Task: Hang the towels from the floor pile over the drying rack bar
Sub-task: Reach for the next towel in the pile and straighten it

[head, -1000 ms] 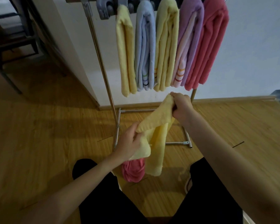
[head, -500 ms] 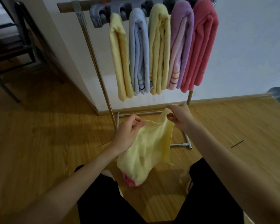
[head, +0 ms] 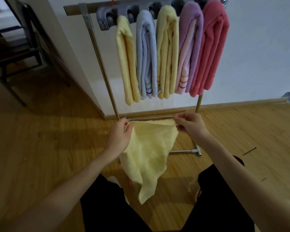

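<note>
Below the rack, w/ both hands out front, I've got a yellow towel (head: pixel 149 153) stretched by its top edge. Left hand (head: pixel 120 137) pinches the left corner, right hand (head: pixel 190 126) pinches the right corner, both grips closed on cloth; the rest hangs slack between my knees, lowest corner pointing at the floor (head: pixel 40 148). Up top the rack bar (head: pixel 90 8) already carries five towels side by side: yellow, blue, yellow, purple, red. A bit of pink (head: pixel 130 183) peeks from behind the hanging cloth, prob. what's left of the pile, can't tell how much. Step in hand: spreading this one flat before hanging. Next I'd say lift it up and drape it over the bar's free stretch at the left, approx. even front and back so it won't slide off.
</note>
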